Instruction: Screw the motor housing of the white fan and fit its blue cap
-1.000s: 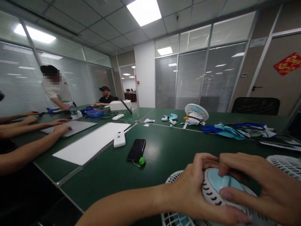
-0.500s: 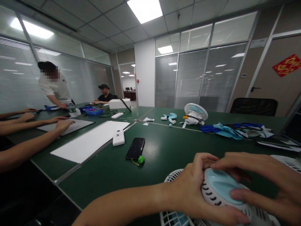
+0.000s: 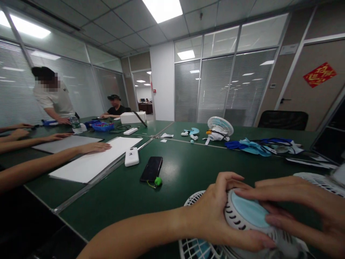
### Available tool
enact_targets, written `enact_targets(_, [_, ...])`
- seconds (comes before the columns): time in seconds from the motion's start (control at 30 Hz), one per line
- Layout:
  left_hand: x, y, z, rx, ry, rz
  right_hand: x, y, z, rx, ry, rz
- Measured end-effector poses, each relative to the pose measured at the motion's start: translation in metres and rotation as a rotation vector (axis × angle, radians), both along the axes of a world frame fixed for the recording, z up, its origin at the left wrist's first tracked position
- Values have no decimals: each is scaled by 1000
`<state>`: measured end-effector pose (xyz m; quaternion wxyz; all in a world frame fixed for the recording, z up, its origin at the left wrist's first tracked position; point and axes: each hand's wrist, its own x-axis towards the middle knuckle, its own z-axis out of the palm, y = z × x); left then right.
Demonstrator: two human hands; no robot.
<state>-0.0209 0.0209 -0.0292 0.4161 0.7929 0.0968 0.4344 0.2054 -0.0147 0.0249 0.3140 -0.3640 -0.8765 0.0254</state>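
A small white fan [image 3: 237, 225] with a light-blue round back cap [image 3: 249, 208] is in front of me at the lower right. My left hand [image 3: 223, 212] is closed around its vented motor housing, with the thumb along the near side. My right hand [image 3: 299, 201] holds the cap side, its thumb and fingertips pressed on the blue cap and the housing edge. Part of the white grille [image 3: 198, 248] shows below and left of my left hand, with blue blades behind it. My hands hide much of the housing and the base.
Another white fan [image 3: 220, 126] stands farther back, beside blue gloves [image 3: 248, 145]. A phone [image 3: 151, 169], a white power bank [image 3: 132, 157] and paper sheets [image 3: 94, 162] lie to the left. Another fan grille [image 3: 320, 180] is at the right edge. A co-worker's hand [image 3: 94, 147] rests on the paper.
A co-worker's hand has moved right from the grey board onto the white paper. My view has turned slightly right. Both my hands stay on the fan, the right fingers shifting slightly at the cap.
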Motion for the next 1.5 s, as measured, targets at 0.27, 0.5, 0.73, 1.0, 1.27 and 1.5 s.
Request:
enact_targets(0.27, [-1,0,0,13,-41,20,-4,1,2,-31,-84,50])
enact_targets(0.5, [-1,-5,6,-16,-56,-69,-36,-3,25,-99,-91,-42])
enact_targets(0.73, [-2,-8,12,-87,-24,-42,-43,-11,43,-199,-120,29])
enact_targets(1.0, [-3,-11,11,-101,-16,0,-51,3,35,-120,125,1])
enact_targets(1.27, [-4,-10,7,-106,74,53,-4,18,8,-316,392,-213])
enact_targets(1.5, [-3,-11,10,-126,77,51,-14,-3,-2,-178,412,48])
